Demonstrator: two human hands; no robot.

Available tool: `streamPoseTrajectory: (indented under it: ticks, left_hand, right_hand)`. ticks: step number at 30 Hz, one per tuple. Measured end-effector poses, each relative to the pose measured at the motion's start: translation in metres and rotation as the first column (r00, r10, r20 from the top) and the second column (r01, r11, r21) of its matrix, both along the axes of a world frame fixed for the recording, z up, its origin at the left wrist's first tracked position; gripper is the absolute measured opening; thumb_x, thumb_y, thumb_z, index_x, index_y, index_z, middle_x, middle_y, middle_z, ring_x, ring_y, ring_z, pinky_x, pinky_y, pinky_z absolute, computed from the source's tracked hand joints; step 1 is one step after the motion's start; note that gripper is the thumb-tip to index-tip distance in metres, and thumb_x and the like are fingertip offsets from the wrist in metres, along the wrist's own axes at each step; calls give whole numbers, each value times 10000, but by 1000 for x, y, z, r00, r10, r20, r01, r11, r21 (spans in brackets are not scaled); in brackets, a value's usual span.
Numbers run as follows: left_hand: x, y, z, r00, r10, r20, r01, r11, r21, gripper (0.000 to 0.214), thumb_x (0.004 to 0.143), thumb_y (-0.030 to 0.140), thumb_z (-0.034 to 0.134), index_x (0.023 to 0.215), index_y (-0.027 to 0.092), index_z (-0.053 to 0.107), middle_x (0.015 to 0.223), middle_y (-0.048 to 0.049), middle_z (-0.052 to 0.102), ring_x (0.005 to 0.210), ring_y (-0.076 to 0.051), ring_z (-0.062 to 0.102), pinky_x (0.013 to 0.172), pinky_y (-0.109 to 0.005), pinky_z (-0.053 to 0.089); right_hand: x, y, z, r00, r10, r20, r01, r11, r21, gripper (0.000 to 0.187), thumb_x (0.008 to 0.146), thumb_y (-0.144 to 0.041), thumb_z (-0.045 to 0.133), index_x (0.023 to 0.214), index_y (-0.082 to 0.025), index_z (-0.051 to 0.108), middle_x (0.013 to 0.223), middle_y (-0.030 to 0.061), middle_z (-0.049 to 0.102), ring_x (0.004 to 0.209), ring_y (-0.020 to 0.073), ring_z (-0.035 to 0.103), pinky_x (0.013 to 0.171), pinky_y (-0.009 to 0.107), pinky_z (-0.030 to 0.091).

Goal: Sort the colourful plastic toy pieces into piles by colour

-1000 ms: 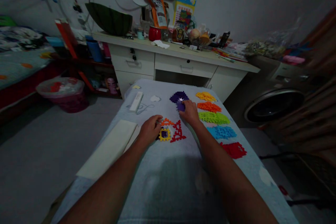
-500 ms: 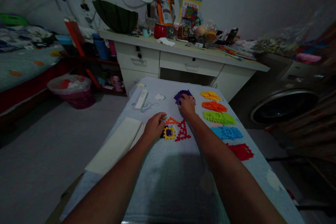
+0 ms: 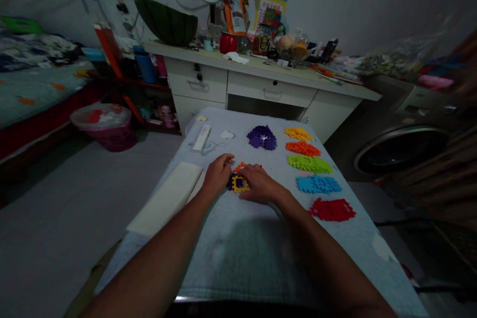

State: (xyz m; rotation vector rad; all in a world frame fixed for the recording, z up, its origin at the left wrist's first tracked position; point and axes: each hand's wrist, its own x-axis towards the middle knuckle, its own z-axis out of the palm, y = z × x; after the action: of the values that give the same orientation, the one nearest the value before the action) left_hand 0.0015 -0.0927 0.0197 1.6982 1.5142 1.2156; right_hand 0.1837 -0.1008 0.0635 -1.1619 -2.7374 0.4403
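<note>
Two hands of mine sit together over the small joined cluster [image 3: 238, 182] of toothed tiles near the middle of the table [image 3: 238, 258]. My left hand [image 3: 218, 175] rests at its left edge with fingers curled down onto it; my right hand [image 3: 259, 185] lies flat across its right part, fingers nearly straight and pressing. Neither hand has closed round a piece, so far as I can see; whether a tile is pinched under the right palm I cannot tell. A yellow square frame with a purple centre shows between my hands, with a bit of orange [image 3: 241, 164] just beyond it.

I judge these tiles light, thin and fairly stiff, likely plastic, with notched edges that lock together. They should slide easily on the cloth, so I would grip by the edges, thumb and finger on opposite teeth, and hold the cluster down while working.

Sorted heaps lie to the right in a row: yellow [image 3: 298, 133], orange heap [image 3: 302, 148], green [image 3: 309, 164], blue [image 3: 318, 184], red [image 3: 331, 209]. A purple heap [image 3: 262, 137] lies beyond my hands. The cloth looks soft, pale blue. A white slab [image 3: 167, 198] lies to the left.
</note>
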Motion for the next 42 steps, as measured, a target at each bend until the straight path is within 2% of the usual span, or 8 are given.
streamPoseTrajectory:
  ticks: [6, 12, 18, 22, 27, 31, 37, 42]
  left_hand:
    - [0, 1, -2, 1000, -3, -31, 3, 1000, -15, 403, 763, 114, 442, 1114, 189, 626, 1024, -54, 714, 950, -186, 665, 909, -340, 506]
    - [1, 0, -4, 990, -64, -129, 64, 998, -3, 362, 769, 151, 472, 1091, 188, 634, 1047, -65, 703, 933, -192, 661, 896, -343, 507]
    - [2, -3, -1, 963, -111, -247, 116, 993, 3, 329, 768, 179, 502, 1062, 197, 649, 996, -56, 695, 888, -197, 640, 844, -335, 508]
    - [2, -4, 0, 940, -146, -309, 158, 987, 15, 295, 779, 201, 500, 1034, 198, 649, 1011, -62, 686, 907, -207, 634, 845, -340, 497]
    - [1, -3, -1, 931, -160, -327, 179, 984, 27, 293, 790, 214, 486, 1036, 203, 645, 1025, -65, 680, 942, -217, 631, 858, -345, 492]
    - [1, -1, -1, 930, -165, -329, 185, 982, 29, 289, 785, 213, 479, 1022, 211, 644, 1016, -56, 679, 954, -214, 627, 857, -339, 489]
    - [1, -2, 0, 926, -165, -339, 184, 983, 25, 282, 780, 221, 483, 1009, 209, 647, 997, -56, 676, 920, -214, 632, 834, -334, 493]
    - [1, -1, 0, 920, -157, -359, 180, 983, 31, 300, 788, 216, 478, 1036, 205, 647, 1004, -58, 671, 936, -219, 635, 835, -337, 485]
  right_hand:
    - [2, -3, -6, 995, -36, -96, 36, 999, -1, 518, 734, -286, 767, 1203, -158, 591, 1148, 107, 621, 1063, 244, 544, 941, 381, 397]
    - [16, 1, 9, 983, -116, -142, 116, 993, -3, 478, 737, -283, 754, 1171, -136, 616, 1078, 97, 633, 969, 213, 576, 880, 329, 433]
    - [51, 6, 31, 973, -189, -134, 184, 982, -50, 395, 737, -263, 766, 1102, -160, 655, 1033, 71, 652, 894, 184, 603, 802, 294, 452]
    - [83, 14, 38, 947, -285, -145, 277, 958, -74, 373, 732, -231, 770, 1082, -165, 659, 1064, 74, 655, 860, 170, 608, 774, 288, 465]
    - [115, 28, 34, 896, -407, -178, 408, 912, -32, 473, 701, -185, 777, 1149, -159, 626, 1103, 84, 641, 787, 147, 591, 769, 299, 475]
    - [126, 28, 25, 882, -420, -214, 423, 906, -33, 537, 696, -155, 752, 1207, -181, 588, 1151, 85, 621, 816, 152, 597, 784, 310, 484]
    - [140, 26, 18, 886, -414, -212, 422, 906, -4, 517, 743, -126, 676, 1243, -180, 559, 1232, 102, 587, 884, 165, 599, 824, 321, 481]
    - [158, 52, 21, 865, -450, -223, 475, 877, 73, 394, 752, -164, 695, 1137, -152, 616, 1156, 97, 614, 907, 178, 598, 840, 321, 470]
